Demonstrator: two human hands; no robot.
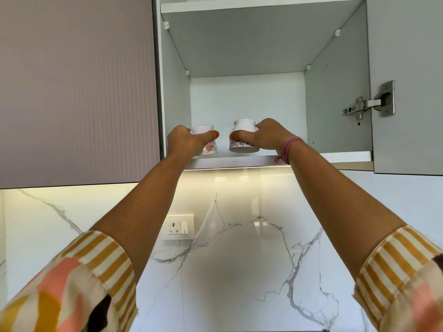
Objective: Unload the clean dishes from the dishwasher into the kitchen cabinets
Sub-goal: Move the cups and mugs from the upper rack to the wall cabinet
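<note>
1. Two white patterned cups sit gripped at the front of the open cabinet's bottom shelf point(311, 156): the left hand point(183, 140) wraps the left cup point(206, 142), the right hand point(266, 135) wraps the right cup point(241, 140), thumbs across the fronts.
2. Cups stand just apart.
3. Overhead, an upper shelf point(259, 4); the open door point(407, 87) hangs right, a closed door point(76, 89) left.
4. Below, a wall socket point(178, 227) on marble backsplash point(239, 271).
</note>
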